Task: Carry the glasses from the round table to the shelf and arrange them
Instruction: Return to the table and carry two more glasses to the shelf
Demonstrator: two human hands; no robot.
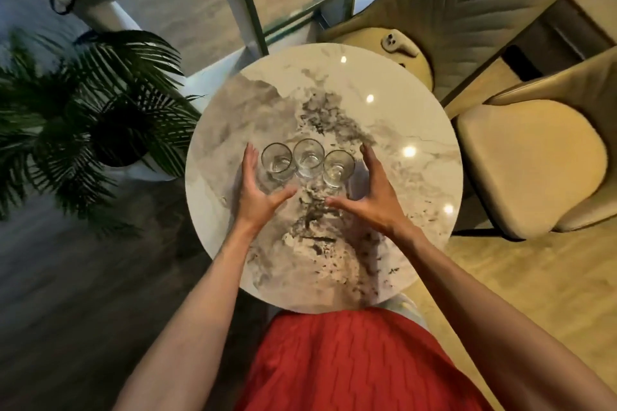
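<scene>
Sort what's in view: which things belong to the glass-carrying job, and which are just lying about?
Job: left glass, middle glass, right glass, all on the round table; left hand and right hand, open either side of them.
Lying about: potted plant, near chair, far chair, small pale gadget on the far chair's seat.

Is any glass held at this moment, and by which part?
Nothing is held. The left hand and the right hand are open on either side of the three glasses, which stand on the round table.
</scene>
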